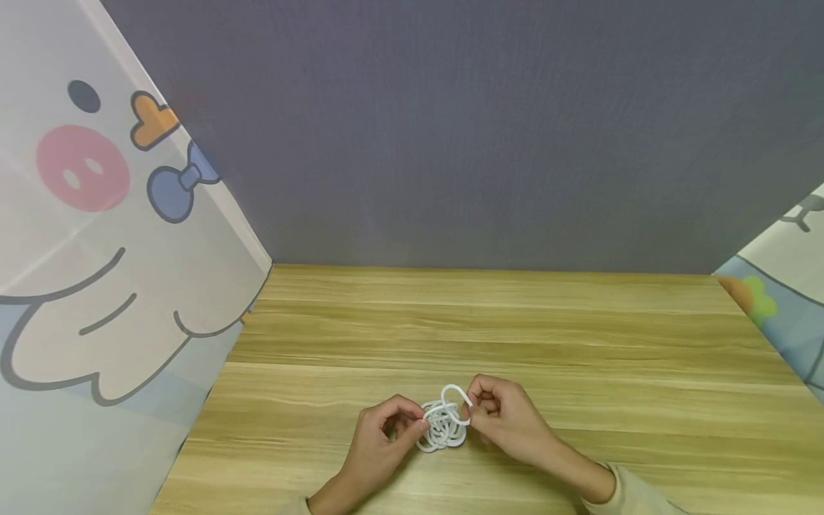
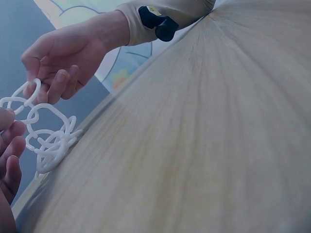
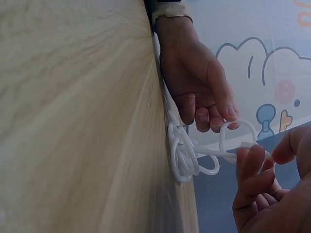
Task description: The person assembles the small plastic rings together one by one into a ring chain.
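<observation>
White plastic chain links [image 1: 440, 435] lie in a loose, tangled heap on the wooden table, between the two hands. My left hand [image 1: 380, 440] pinches one white link between thumb and forefinger at the heap's left side; that link [image 3: 222, 138] shows as a loop in the right wrist view. From the right, my right hand [image 1: 511, 418] pinches another link [image 1: 456, 388], raised a little over the heap. The two held links meet or overlap, and whether they are joined cannot be told. In the left wrist view, connected links [image 2: 51, 106] hang down from the fingers to the heap.
The wooden table [image 1: 515, 329] has light and dark grain. Behind it rises a dark grey panel [image 1: 450, 143]. A panel with cartoon figures [image 1: 129, 286] stands on the left, and another printed panel [image 1: 792, 286] on the right.
</observation>
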